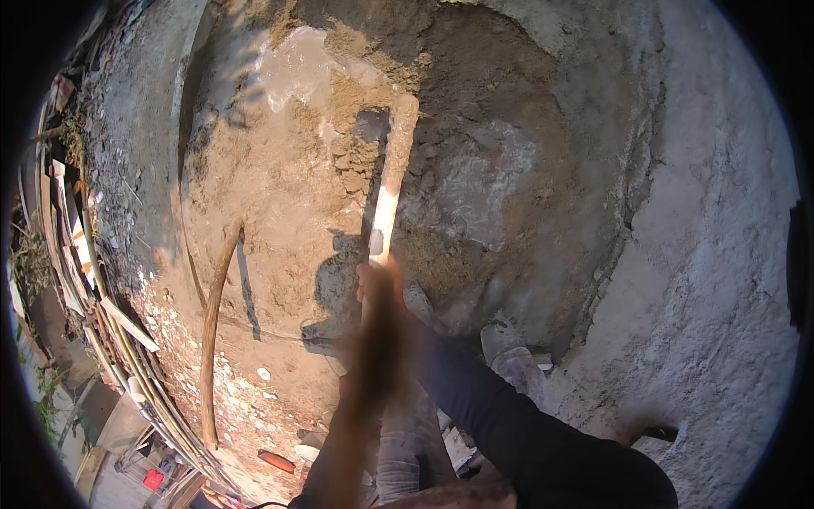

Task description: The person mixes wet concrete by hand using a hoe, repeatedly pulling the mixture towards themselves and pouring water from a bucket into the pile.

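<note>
Wet mud (297, 66), rough grey ground (712, 297) and piled poles (140, 386) mark an outdoor work yard.

the muddy ground (280, 187) was brown and lumpy, with a shiny wet patch (297, 64) at eleven o'clock and a second patch (487, 182) at two. a bent brown stick (211, 339) touched it at nine. little white bits (264, 373) lay at eight, and a long red thing (275, 461) at seven.

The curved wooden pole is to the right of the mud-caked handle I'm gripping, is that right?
Not quite: the head view shows the curved wooden pole to the left, not the right, of the mud-caked handle you're gripping.
</note>
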A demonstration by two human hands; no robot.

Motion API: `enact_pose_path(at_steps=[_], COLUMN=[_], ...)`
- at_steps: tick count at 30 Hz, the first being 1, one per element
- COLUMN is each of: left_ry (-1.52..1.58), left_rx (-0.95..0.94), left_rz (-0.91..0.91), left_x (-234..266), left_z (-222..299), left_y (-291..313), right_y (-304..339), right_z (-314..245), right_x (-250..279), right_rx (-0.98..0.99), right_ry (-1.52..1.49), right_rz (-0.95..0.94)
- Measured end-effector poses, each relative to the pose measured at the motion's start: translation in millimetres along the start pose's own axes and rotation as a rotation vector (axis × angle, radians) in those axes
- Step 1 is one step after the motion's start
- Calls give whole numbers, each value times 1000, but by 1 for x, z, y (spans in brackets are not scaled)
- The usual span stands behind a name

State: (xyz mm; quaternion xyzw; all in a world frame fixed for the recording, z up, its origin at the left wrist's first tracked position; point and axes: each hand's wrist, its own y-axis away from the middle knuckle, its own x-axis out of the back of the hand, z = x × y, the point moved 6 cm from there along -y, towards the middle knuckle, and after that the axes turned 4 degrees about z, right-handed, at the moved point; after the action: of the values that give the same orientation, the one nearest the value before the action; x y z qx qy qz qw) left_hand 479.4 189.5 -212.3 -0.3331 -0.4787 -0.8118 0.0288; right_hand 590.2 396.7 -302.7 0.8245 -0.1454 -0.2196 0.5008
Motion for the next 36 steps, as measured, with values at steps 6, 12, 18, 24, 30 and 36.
enact_pose_path(at_steps=[6,12,18,24,30,36], left_ry=[158,268,250,-24,270,142], left_rx=[-263,-51,360,27,-314,-113], left_rz=[15,-311,-381,-153,-215,-322], left_x=[-61,-125,-137,-125,-174,-227], left_z=[102,199,71,13,218,223], left_y=[-85,-95,37,141,-27,-30], right_y=[31,-80,-24,95,48,-88], right_z=[-166,-225,-69,-50,-284,-237], right_x=[3,59,128,159,129,220], right_rx=[483,399,89,1,604,273], right_ry=[214,510,648,346,321,429], right_rz=[148,250,265,232,278,380])
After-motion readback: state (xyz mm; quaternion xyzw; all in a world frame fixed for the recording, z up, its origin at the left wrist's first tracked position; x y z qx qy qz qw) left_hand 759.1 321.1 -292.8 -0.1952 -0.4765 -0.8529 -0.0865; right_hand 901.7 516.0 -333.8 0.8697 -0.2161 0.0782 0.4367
